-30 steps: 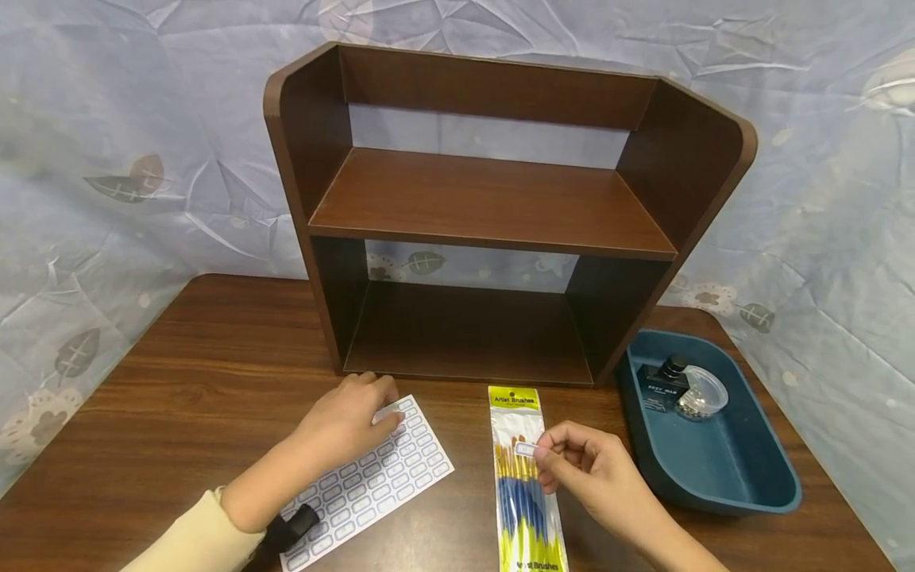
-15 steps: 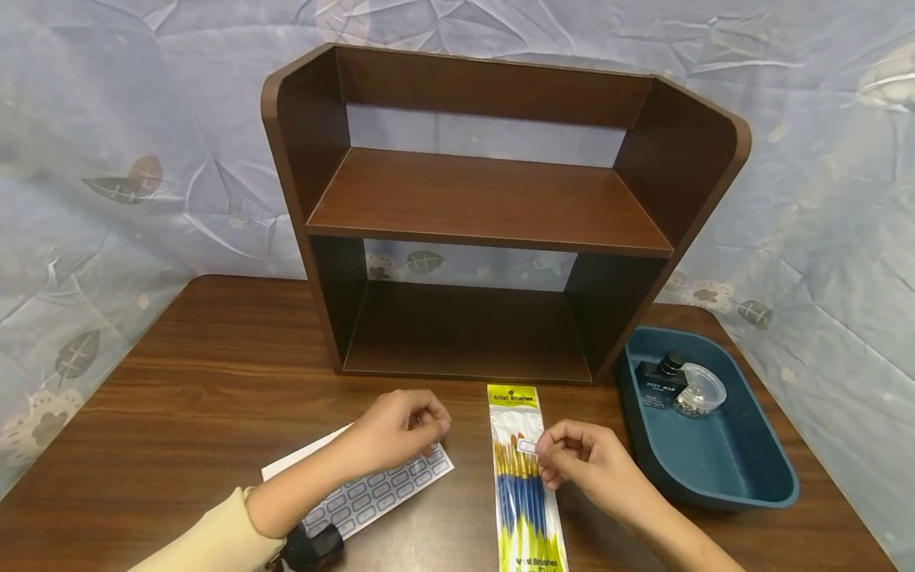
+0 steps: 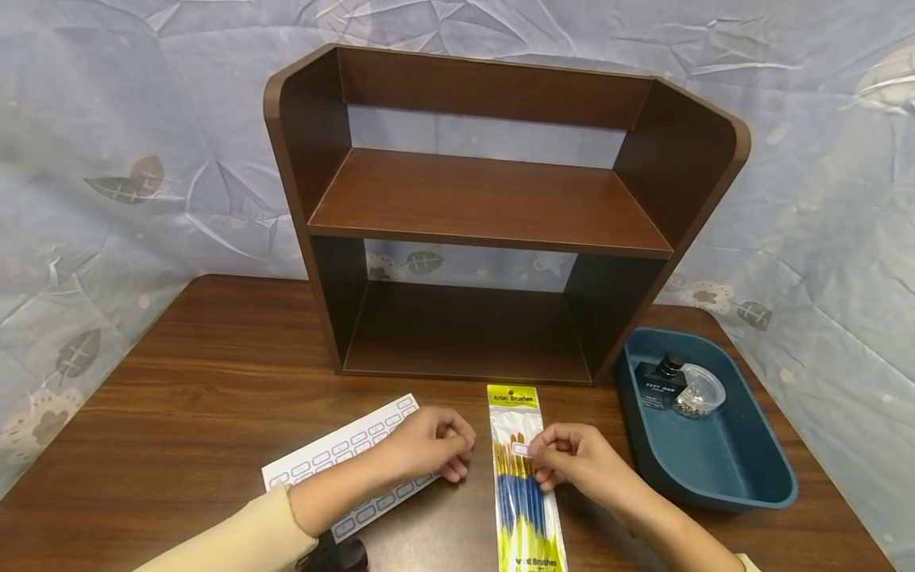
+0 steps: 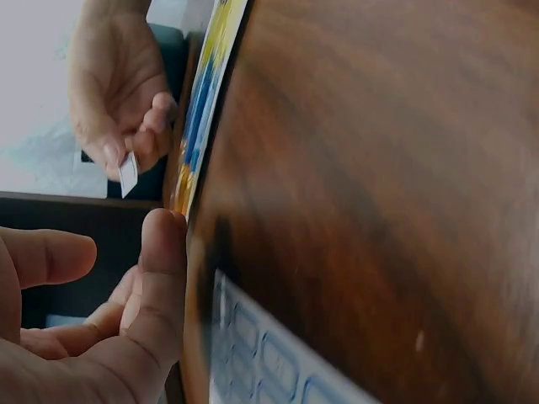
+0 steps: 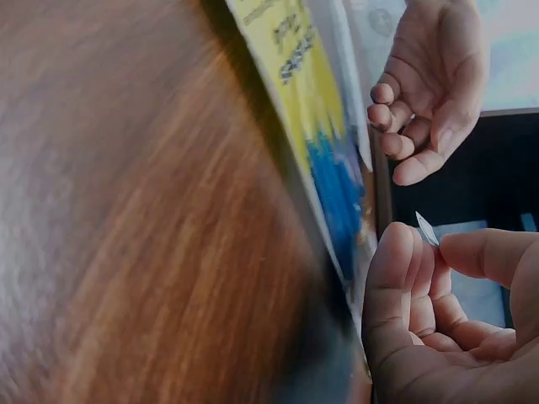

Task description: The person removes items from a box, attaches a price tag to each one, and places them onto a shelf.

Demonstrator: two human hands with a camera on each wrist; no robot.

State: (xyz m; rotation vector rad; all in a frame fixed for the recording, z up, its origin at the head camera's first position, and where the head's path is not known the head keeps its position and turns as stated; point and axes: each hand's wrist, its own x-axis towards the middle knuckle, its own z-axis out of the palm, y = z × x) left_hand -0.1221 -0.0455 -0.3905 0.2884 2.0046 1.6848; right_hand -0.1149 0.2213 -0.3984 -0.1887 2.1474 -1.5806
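Note:
Between thumb and forefinger, my right hand [image 3: 582,465] pinches a small white label sticker with a blue border [image 3: 521,450]. In the head view the label overlaps the pack of artist brushes [image 3: 527,508], a clear sleeve with blue-handled brushes lying on the table. My left hand [image 3: 432,446] has loosely bent fingers, holds nothing, and is just left of the pack. Under its wrist lies the label sheet [image 3: 322,454], partly hidden by the forearm. The left wrist view shows thumb and forefinger apart, with the pinched label [image 4: 128,174] beyond them.
A dark brown two-tier shelf [image 3: 493,250] stands behind the pack. To the right sits a blue bin [image 3: 722,469] with a black bottle [image 3: 659,384] and a round clear container [image 3: 702,389]. Patterned fabric [image 3: 136,103] hangs behind the wooden table [image 3: 179,429].
My left hand has left the label sheet's upper end and moved right, toward the brush pack. My right hand stays nearly in place, still pinching the label.

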